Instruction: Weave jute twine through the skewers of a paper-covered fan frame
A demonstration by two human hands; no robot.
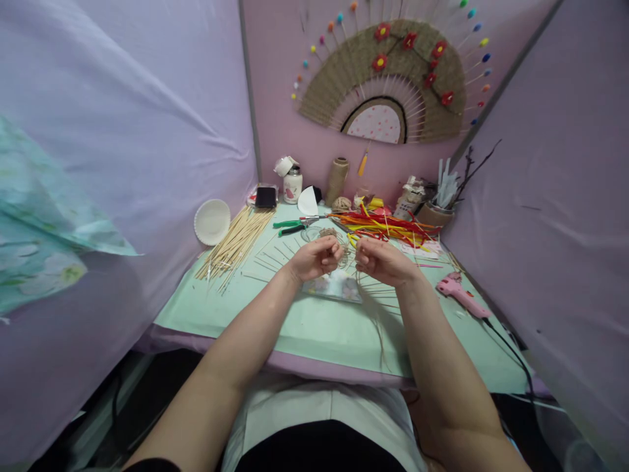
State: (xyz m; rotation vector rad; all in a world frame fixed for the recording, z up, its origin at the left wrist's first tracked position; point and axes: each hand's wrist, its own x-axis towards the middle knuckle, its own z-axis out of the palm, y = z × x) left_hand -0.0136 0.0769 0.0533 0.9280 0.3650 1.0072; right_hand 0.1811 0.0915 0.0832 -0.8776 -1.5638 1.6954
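My left hand [318,258] and my right hand [382,260] are raised close together over the table, fingers pinched and a small gap between them. From my right hand a thin strand of brown twine [379,321] hangs toward the table's front edge. What my left fingertips pinch is too small to make out. Beneath my hands, thin sticks [268,262] fan out to both sides around a clear, flower-patterned rectangular pad [334,288]. Behind them lies a loose tangle of twine [330,233], partly hidden by my hands.
Bamboo skewers [240,242] and a white dish [212,222] are at left. Green-handled pliers [289,225], red and yellow pipe cleaners [393,226] and a twine spool [337,180] stand behind. A corded pink glue gun [462,296] lies right. A decorated fan [388,78] hangs on the back wall.
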